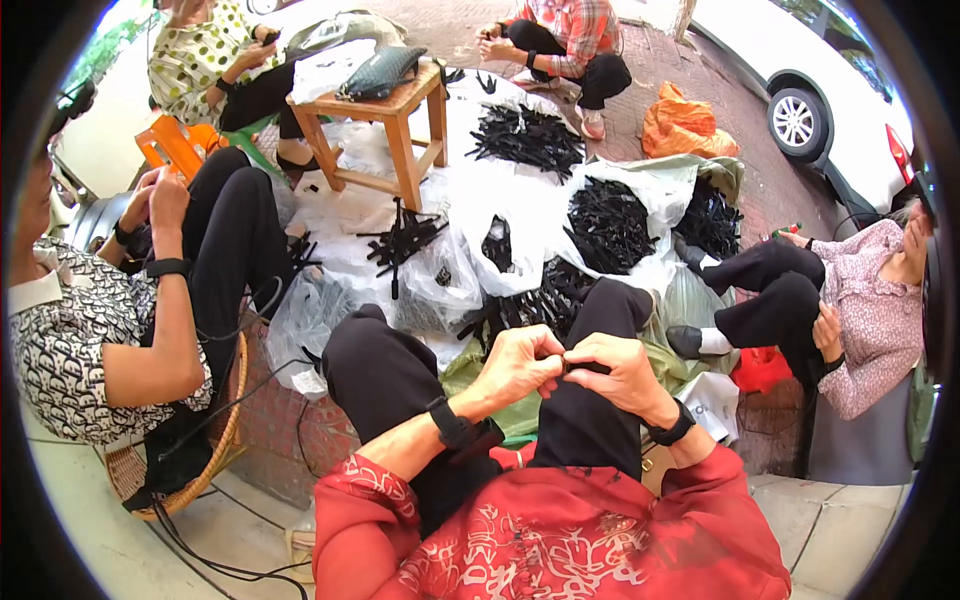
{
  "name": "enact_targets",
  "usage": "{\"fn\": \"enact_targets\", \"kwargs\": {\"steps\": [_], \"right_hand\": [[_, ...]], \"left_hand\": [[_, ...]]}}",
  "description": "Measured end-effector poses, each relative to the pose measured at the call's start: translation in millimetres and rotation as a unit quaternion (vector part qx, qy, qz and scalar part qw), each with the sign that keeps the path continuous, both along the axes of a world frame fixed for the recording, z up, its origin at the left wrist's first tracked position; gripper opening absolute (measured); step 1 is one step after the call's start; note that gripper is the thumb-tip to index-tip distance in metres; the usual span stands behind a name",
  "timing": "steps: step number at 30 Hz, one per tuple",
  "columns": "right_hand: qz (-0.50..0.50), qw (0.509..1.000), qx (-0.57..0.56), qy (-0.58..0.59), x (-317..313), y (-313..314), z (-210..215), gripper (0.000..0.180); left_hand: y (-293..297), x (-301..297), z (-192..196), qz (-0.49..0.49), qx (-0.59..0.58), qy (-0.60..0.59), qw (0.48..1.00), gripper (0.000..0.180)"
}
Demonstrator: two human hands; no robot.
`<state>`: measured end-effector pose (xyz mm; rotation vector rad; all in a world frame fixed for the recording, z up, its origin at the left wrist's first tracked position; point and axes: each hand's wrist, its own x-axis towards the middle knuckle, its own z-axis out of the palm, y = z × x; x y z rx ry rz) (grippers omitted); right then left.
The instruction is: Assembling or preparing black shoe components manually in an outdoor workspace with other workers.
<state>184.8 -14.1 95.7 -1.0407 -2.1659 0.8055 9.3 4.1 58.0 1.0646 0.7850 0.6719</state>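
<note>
Over my lap, my left hand (525, 368) and my right hand (618, 372) meet with fingers pinched together. Between them is a small black strip-like piece (588, 367). My right fingers grip it along its length, while my left fingertips close at its left end. Most of the piece is covered by fingers, so its exact kind is hidden. Just past my knees lies a heap of similar black strips (535, 305), partly on a clear plastic bag.
More black strips lie in a white sack (610, 225) and on the sheeting (525, 140). A wooden stool (405, 110) bears a dark pouch (383, 74). Co-workers sit left, right and across. Cables (225, 565) run over the floor at lower left; an orange bag (685, 125) lies farther off.
</note>
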Motion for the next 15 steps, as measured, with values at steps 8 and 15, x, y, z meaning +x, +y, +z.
{"fn": "enact_targets", "kwargs": {"steps": [8,15], "right_hand": [[-0.064,0.828,-0.457,0.319,13.3,-4.3,-16.3,0.013],[-0.061,0.891,-0.381,0.239,6.5,-7.9,-18.7,0.007]], "left_hand": [[-5.7,0.7,0.3,-0.031,-0.053,-0.085,0.994,0.006],[-7.0,0.1,-5.1,-0.031,-0.037,-0.026,0.998,0.003]]}}
